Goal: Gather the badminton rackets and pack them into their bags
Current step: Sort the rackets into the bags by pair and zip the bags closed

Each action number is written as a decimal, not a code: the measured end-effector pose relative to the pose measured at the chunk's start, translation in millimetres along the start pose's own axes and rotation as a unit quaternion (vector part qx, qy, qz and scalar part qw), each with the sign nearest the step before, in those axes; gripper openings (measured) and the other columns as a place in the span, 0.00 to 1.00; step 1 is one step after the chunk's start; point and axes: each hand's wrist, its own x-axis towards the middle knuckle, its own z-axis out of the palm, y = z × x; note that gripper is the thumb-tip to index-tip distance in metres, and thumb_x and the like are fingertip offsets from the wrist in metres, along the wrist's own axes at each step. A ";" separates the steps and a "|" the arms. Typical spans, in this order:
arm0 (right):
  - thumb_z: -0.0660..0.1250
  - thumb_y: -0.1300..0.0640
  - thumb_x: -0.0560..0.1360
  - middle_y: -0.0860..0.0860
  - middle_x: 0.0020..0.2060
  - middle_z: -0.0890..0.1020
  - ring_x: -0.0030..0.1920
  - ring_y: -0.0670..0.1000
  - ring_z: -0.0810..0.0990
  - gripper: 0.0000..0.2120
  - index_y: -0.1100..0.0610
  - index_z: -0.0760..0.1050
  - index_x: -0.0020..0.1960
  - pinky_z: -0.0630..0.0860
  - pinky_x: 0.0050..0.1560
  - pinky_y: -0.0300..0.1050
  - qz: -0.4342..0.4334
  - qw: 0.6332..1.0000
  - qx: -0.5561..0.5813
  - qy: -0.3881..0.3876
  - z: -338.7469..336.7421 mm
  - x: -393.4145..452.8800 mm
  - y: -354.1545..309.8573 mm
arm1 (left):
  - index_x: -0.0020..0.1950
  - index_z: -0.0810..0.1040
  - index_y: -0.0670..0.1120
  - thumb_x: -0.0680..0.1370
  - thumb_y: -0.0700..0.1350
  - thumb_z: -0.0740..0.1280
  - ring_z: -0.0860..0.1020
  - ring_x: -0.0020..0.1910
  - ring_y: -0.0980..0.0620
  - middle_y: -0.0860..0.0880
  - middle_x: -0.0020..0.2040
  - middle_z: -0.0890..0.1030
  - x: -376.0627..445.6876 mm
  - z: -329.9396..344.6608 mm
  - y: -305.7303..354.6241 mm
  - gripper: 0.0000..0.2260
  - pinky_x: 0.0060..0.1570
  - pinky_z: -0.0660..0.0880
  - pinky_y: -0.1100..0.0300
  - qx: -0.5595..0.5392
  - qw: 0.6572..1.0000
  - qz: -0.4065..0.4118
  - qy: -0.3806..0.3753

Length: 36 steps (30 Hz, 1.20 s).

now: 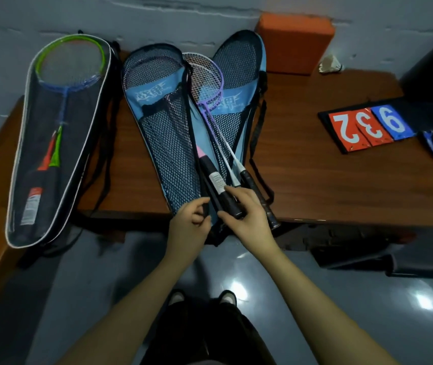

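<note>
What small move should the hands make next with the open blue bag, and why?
Probably push the black handle further into the blue mesh bag. The right hand grips that handle at the bag's bottom opening, the left hand pinches the bag's edge there, and the purple racket heads still lie uncovered between the open halves.

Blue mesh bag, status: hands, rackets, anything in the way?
Left hand pinches blue mesh bag at its open edge. Right hand grips a black racket handle. Purple racket lies half out, between the bag's flaps. Nothing blocking.
</note>
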 end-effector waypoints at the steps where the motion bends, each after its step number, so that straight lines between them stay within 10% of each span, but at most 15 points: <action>1: 0.73 0.63 0.69 0.53 0.57 0.73 0.58 0.41 0.71 0.25 0.60 0.73 0.65 0.63 0.59 0.26 0.009 1.000 0.005 -0.002 3.6 0.7 -1.9 | 0.54 0.78 0.52 0.71 0.35 0.67 0.75 0.32 0.56 0.49 0.41 0.77 -1.1 -3.2 -0.3 0.17 0.41 0.74 0.62 -0.019 1.000 -0.006 0.004; 8: 0.74 0.61 0.68 0.50 0.62 0.72 0.62 0.45 0.71 0.32 0.55 0.67 0.69 0.67 0.64 0.35 -0.022 0.982 -0.047 -0.181 0.5 -1.0 0.0 | 0.50 0.77 0.53 0.71 0.30 0.67 0.73 0.29 0.62 0.52 0.37 0.76 -0.2 -24.9 0.3 0.18 0.35 0.73 0.69 -0.106 0.994 0.006 0.004; 12: 0.73 0.53 0.70 0.46 0.60 0.75 0.62 0.49 0.72 0.29 0.47 0.66 0.69 0.68 0.65 0.47 -0.033 0.980 -0.109 -0.162 6.1 -6.5 6.3 | 0.53 0.78 0.49 0.71 0.30 0.68 0.74 0.30 0.62 0.48 0.41 0.77 -1.0 -30.9 -0.5 0.18 0.35 0.74 0.69 -0.116 0.993 0.005 0.005; 19: 0.71 0.66 0.71 0.48 0.51 0.79 0.45 0.42 0.79 0.21 0.54 0.74 0.62 0.74 0.51 0.33 0.006 0.999 0.033 -0.029 27.6 -1.6 -9.8 | 0.57 0.76 0.49 0.71 0.32 0.68 0.73 0.32 0.59 0.50 0.38 0.75 -8.6 -46.4 5.6 0.18 0.36 0.73 0.71 -0.148 0.989 -0.024 -0.005; 23: 0.75 0.63 0.68 0.47 0.55 0.78 0.54 0.32 0.74 0.26 0.57 0.73 0.64 0.69 0.56 0.28 -0.002 0.993 0.032 -0.112 23.9 3.8 -13.8 | 0.56 0.77 0.46 0.71 0.31 0.68 0.74 0.33 0.59 0.50 0.38 0.76 -5.0 -51.1 7.2 0.17 0.37 0.73 0.70 -0.177 0.983 -0.042 0.018; 29: 0.75 0.48 0.66 0.44 0.58 0.76 0.60 0.44 0.72 0.36 0.46 0.64 0.70 0.63 0.64 0.44 -0.067 0.982 -0.098 -0.148 21.9 0.8 -2.7 | 0.52 0.79 0.47 0.71 0.31 0.69 0.77 0.33 0.60 0.50 0.39 0.78 -5.2 -56.6 9.9 0.15 0.40 0.75 0.67 -0.195 0.979 -0.058 0.021; 36: 0.67 0.42 0.68 0.49 0.50 0.81 0.50 0.41 0.74 0.30 0.58 0.73 0.64 0.70 0.52 0.48 -0.151 0.979 -0.137 -0.028 36.8 1.5 -7.0 | 0.53 0.79 0.47 0.71 0.31 0.69 0.77 0.38 0.55 0.43 0.45 0.79 -10.7 -64.3 14.7 0.15 0.42 0.76 0.65 -0.218 0.974 -0.061 0.023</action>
